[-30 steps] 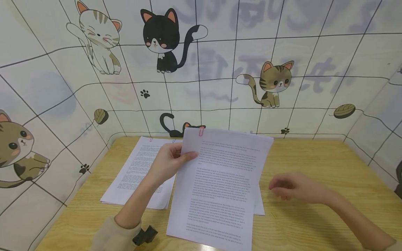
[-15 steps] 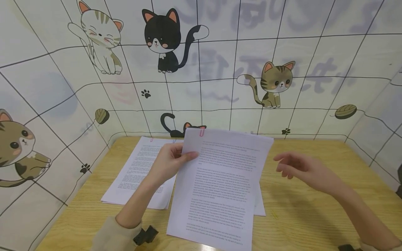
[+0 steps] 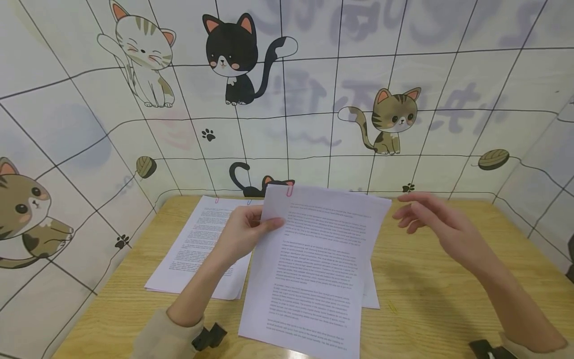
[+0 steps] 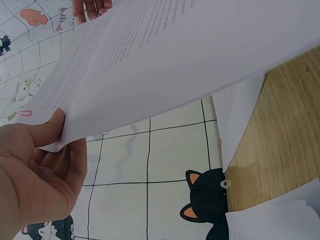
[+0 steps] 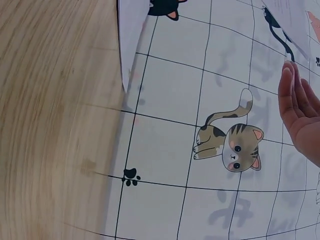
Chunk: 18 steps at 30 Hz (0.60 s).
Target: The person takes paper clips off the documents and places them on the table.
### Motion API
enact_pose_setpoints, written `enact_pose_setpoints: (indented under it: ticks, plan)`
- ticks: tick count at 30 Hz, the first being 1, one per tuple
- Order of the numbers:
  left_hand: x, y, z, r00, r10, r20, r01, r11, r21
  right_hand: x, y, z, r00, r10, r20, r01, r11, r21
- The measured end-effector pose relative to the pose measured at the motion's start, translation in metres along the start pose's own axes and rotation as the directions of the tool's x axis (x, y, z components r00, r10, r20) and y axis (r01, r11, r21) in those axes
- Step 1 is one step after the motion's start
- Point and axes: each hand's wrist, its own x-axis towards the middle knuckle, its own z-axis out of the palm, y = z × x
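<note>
Rising from low over the bench (image 3: 448, 279), the right hand (image 3: 437, 224) now hovers at centre right, fingers apart and empty, near the lifted printed sheets (image 3: 314, 269). Left hand (image 3: 244, 234) pinches their upper-left corner below a pink paper clip (image 3: 289, 189). Print too small to read.

**Paper, wood and printed sheeting**

The held sheets (image 3: 314, 264) are thin matt white paper printed with fine text, fastened by a glossy pink paper clip (image 3: 289, 190). The table (image 3: 448, 279) is pale wood with visible grain and a smooth satin finish. The cat-patterned wall covering (image 3: 314, 99) looks smooth and faintly glossy.
</note>
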Motion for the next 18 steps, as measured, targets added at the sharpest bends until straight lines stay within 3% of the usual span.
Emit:
enact_pose_setpoints:
  ticks: [4,12,18]
  plan:
    - [0.000,-0.001,0.001,1.000,0.014,0.006,-0.014,1.000,-0.001,0.005,-0.005,0.002,0.998,-0.037,-0.050,0.039,0.998,0.040]
    - [0.000,-0.002,0.004,0.999,0.038,0.015,-0.038,0.999,0.002,0.011,-0.019,0.012,0.993,0.005,-0.114,-0.014,0.997,-0.075]
    - [-0.001,-0.002,0.006,0.999,0.035,0.015,-0.035,0.999,0.018,0.018,-0.025,0.019,0.992,-0.015,-0.122,0.006,0.997,-0.075]
